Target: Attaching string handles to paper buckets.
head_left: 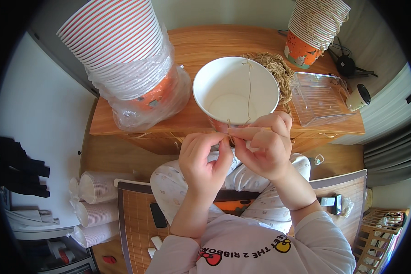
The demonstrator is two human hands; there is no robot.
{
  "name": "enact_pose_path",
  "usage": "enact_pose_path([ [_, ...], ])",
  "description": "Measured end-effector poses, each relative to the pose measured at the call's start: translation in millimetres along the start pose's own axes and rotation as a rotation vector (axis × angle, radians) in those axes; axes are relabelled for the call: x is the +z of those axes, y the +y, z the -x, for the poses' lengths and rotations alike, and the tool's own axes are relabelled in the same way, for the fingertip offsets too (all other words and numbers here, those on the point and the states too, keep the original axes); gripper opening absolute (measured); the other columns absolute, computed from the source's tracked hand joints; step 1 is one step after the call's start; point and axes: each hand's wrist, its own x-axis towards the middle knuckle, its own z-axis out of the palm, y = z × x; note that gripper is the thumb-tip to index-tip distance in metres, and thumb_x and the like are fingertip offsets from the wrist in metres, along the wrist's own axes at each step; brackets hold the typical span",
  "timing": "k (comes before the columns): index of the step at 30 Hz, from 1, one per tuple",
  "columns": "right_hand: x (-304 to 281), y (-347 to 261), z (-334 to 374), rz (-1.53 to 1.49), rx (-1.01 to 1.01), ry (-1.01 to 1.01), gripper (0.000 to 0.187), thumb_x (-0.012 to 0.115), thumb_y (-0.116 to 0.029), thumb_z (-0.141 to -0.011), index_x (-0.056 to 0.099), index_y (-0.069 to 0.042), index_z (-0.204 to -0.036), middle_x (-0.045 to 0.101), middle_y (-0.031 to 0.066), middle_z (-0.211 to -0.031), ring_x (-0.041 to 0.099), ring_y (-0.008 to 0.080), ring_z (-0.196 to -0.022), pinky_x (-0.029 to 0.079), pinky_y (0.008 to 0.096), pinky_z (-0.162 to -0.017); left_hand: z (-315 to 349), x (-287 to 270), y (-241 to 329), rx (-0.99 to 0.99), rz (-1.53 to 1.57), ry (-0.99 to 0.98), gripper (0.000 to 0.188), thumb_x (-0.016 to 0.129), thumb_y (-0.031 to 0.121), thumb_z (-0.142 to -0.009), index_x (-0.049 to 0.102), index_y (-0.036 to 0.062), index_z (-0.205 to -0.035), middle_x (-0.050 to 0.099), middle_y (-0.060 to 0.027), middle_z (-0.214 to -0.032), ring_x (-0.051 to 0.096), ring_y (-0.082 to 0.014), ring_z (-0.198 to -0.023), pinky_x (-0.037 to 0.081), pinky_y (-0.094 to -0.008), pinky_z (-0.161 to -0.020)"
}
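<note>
A white paper bucket (pixel 212 86) stands upright and open near the front edge of the wooden cabinet. A thin tan cord (pixel 250 91) passes through its far rim, hangs across the inside and comes over the near rim. Just in front of that rim, my left hand (pixel 202 160) pinches the cord between thumb and forefinger. Touching it from the other side, my right hand (pixel 267 148) also pinches the cord. The fingertips partly hide the cord there. A heap of loose tan cords (pixel 276 71) lies beside the bucket at the right.
A tall bucket stack (pixel 118 50) in clear plastic stands at the left. Another stack with cords (pixel 313 34) is at the back right. A clear plastic tray (pixel 317 98) and a paper cup (pixel 358 97) sit right. Wrapped stacks (pixel 96 212) lie on the floor, a phone (pixel 158 215) beside my leg.
</note>
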Motion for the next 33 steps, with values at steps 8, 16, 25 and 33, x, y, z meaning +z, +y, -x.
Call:
enact_pose_path([
  [8, -1.9, -2.2, 3.2, -0.164, 0.175, -0.019, 0.035, 0.081, 0.0, -0.064, 0.071, -0.016, -0.094, 0.056, -0.0075, -0.072, 0.054, 0.0118, -0.071, 0.035, 0.0294, -0.074, 3.5, 2.6, -6.1, -0.034, 0.101, -0.015, 0.01, 0.07, 0.0, -0.079, 0.066, 0.0029, -0.088, 0.067, -0.0084, -0.083, 0.06, -0.0263, -0.075, 0.047, -0.0346, -0.069],
  [16, -2.0, -3.6, 1.2, -0.119, 0.124, -0.01, 0.036, 0.082, -0.001, -0.064, 0.071, -0.015, -0.095, 0.058, -0.0086, -0.074, 0.055, 0.0116, -0.072, 0.035, 0.0291, -0.073, 2.1, -0.3, -1.8, -0.012, 0.159, 0.007, 0.007, 0.069, 0.002, -0.082, 0.066, 0.0028, -0.089, 0.067, -0.0087, -0.084, 0.06, -0.0235, -0.075, 0.046, -0.0323, -0.067],
  [25, -1.7, -1.9, 3.4, -0.105, 0.112, -0.012, 0.036, 0.083, -0.002, -0.065, 0.07, -0.014, -0.097, 0.066, -0.0081, -0.081, 0.057, 0.0114, -0.074, 0.035, 0.0294, -0.075, 4.9, 3.0, -6.9, -0.062, 0.19, -0.027, 0.009, 0.071, -0.001, -0.081, 0.065, 0.0019, -0.088, 0.066, -0.0078, -0.083, 0.058, -0.0207, -0.072, 0.046, -0.03, -0.065],
  [33, -3.9, 0.2, 5.0, -0.152, 0.112, -0.089, 0.038, 0.081, -0.001, -0.068, 0.069, -0.013, -0.102, 0.068, -0.0073, -0.086, 0.059, 0.012, -0.077, 0.035, 0.0302, -0.077, 8.6, 5.5, -10.1, -0.145, 0.274, -0.006, 0.011, 0.072, -0.002, -0.083, 0.065, 0.0005, -0.09, 0.064, -0.0068, -0.085, 0.057, -0.0163, -0.074, 0.047, -0.0274, -0.064],
])
